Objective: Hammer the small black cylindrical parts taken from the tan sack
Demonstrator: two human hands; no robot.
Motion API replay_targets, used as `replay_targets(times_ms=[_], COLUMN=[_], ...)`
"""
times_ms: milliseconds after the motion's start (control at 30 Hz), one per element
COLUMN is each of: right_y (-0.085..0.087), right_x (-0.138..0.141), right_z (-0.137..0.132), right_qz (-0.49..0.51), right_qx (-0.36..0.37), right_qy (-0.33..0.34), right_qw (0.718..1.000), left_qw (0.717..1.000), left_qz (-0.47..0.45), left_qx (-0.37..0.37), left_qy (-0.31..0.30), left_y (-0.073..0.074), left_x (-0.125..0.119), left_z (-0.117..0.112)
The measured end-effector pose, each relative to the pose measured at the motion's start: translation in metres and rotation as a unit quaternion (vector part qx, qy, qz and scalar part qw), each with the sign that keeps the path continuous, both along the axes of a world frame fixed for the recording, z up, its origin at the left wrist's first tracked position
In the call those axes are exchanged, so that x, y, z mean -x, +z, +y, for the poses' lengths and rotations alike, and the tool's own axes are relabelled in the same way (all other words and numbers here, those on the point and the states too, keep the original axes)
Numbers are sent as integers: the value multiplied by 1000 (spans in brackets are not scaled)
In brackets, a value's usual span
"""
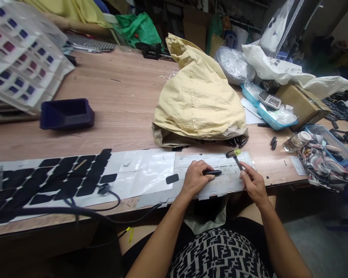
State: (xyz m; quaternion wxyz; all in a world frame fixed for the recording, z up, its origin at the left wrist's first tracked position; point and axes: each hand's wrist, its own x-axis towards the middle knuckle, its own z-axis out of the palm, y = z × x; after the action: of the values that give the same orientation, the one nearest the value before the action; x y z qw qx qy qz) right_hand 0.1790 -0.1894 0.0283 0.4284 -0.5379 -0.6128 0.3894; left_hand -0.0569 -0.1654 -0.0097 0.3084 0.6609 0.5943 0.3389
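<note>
My left hand [195, 177] is closed round a slim black cylindrical piece [216, 172], which lies level just over a grey board [211, 187] at the table's front edge. In my right hand [253, 183] is a small hammer [237, 159] with a dark head and a yellow-green end; its head is raised to the right of the black piece, apart from it. A loose black rounded patch [172, 178] lies left of my left hand. Farther left, rows of black rounded patches [87, 175] sit on white sheeting [145, 166].
A yellow cloth sack [200, 96] stands behind my hands, dark pieces at its mouth. To the right are a glass jar [292, 143], blue baskets [278, 119] and a calculator [269, 99]. A dark blue tray [67, 114] and white crate [23, 58] stand left. Black cable [104, 218] crosses the front edge.
</note>
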Motion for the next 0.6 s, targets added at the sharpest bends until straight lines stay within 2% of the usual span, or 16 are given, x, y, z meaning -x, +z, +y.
replay_targets(times_ms=[100, 200, 300, 400, 467, 500, 600], right_y=[-7, -8, -6, -4, -5, -6, -8], right_x=[-2, -6, -8, -8, -6, -5, -4], right_z=[14, 22, 23, 21, 20, 20, 20], right_qz=[137, 205, 223, 214, 203, 198, 187], right_qx=[84, 110, 124, 122, 115, 112, 105], right_qy=[-50, -93, -94, -77, -68, -64, -55], right_qw=[986, 968, 962, 966, 970, 972, 975], left_qw=[1000, 999, 987, 960, 951, 951, 963], left_qz=[11, -3, -74, -92, -64, -48, 5], left_qx=[-7, -29, -35, 10, 54, 77, 148], left_qy=[-6, -41, -139, -262, -298, -295, -227], left_y=[1, 7, 17, 23, 20, 15, -11], left_x=[1, 1, -1, -4, -6, -7, -6], left_z=[0, -8, -33, -70, -92, -100, -114])
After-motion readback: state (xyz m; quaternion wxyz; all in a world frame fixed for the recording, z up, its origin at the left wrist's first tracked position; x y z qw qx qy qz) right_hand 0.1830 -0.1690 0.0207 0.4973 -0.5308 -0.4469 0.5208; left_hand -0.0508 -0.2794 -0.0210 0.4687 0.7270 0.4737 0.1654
